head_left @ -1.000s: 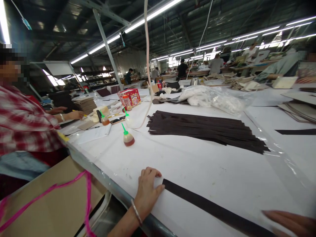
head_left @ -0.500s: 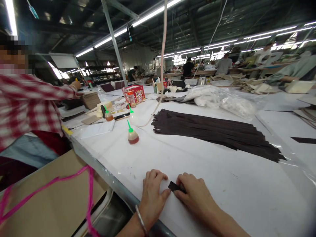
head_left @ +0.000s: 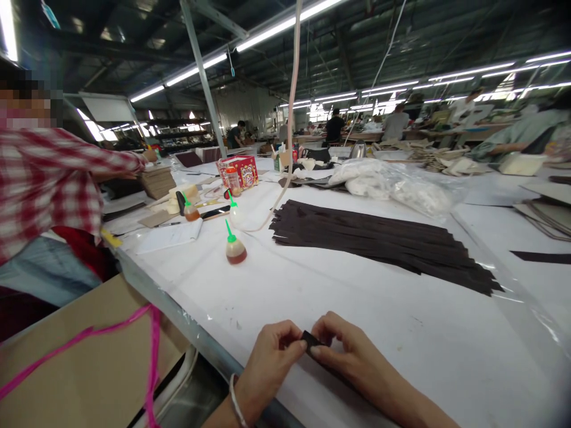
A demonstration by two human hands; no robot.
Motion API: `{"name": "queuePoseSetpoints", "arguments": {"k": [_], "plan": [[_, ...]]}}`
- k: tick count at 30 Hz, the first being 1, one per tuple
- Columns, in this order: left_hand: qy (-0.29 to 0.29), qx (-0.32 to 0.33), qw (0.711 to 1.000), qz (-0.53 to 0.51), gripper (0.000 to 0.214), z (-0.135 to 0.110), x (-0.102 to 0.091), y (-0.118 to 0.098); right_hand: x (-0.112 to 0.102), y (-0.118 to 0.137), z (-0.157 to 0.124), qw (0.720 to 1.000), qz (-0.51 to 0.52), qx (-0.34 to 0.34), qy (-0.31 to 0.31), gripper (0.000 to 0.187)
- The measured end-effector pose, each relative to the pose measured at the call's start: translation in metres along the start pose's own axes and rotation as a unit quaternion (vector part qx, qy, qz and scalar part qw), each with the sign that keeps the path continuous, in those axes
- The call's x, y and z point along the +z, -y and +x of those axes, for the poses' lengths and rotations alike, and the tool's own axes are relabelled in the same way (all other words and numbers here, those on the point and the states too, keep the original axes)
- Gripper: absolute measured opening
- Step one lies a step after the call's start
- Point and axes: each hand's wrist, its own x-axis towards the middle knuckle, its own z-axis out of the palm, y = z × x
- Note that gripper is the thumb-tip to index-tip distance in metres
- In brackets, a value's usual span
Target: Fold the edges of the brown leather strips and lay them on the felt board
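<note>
A dark strip (head_left: 309, 339), which looks like leather or fabric, is held near the table's front edge. My left hand (head_left: 273, 358), with a bracelet on the wrist, is closed, thumb and fingertips pinching the strip's near end. My right hand (head_left: 352, 351) is closed on the same strip just to the right, thumb on its face. Part of the strip is hidden under the right hand and forearm. Beyond both hands lies a wide layer of similar dark strips (head_left: 379, 241) spread side by side on the white tabletop (head_left: 285, 285).
A squeeze bottle with a green nozzle (head_left: 235, 251) stands left of centre. Behind it are a red patterned box (head_left: 247, 172) and a clear plastic bag (head_left: 392, 181). A co-worker in a checked shirt (head_left: 49, 178) stands at left. A pink ribbon (head_left: 153, 351) crosses the cardboard below the table.
My left hand has moved in to the strip and now pinches its end; before, its fingers were apart beside it. My right hand keeps its grip. The view has shifted slightly.
</note>
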Motion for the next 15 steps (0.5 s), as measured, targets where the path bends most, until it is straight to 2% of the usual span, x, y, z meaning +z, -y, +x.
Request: {"name": "queuePoseSetpoints", "arguments": {"k": [3, 7, 11, 15], "plan": [[-0.020, -0.003, 1.000, 0.011, 0.018, -0.003, -0.002, -0.003, 0.000, 0.010, -0.008, 0.987, -0.083, -0.103, -0.095, 0.014], [-0.032, 0.010, 0.999, 0.034, 0.018, -0.010, 0.000, -0.007, 0.005, 0.020, -0.013, 0.946, -0.199, -0.215, -0.138, 0.015], [-0.048, 0.029, 0.996, 0.076, 0.018, -0.017, 0.003, -0.013, 0.012, 0.021, -0.012, 0.902, -0.265, -0.272, -0.205, 0.019], [-0.053, 0.033, 0.991, 0.122, 0.018, -0.024, 0.004, -0.021, 0.014, 0.020, -0.013, 0.880, -0.300, -0.300, -0.216, 0.023]]}}
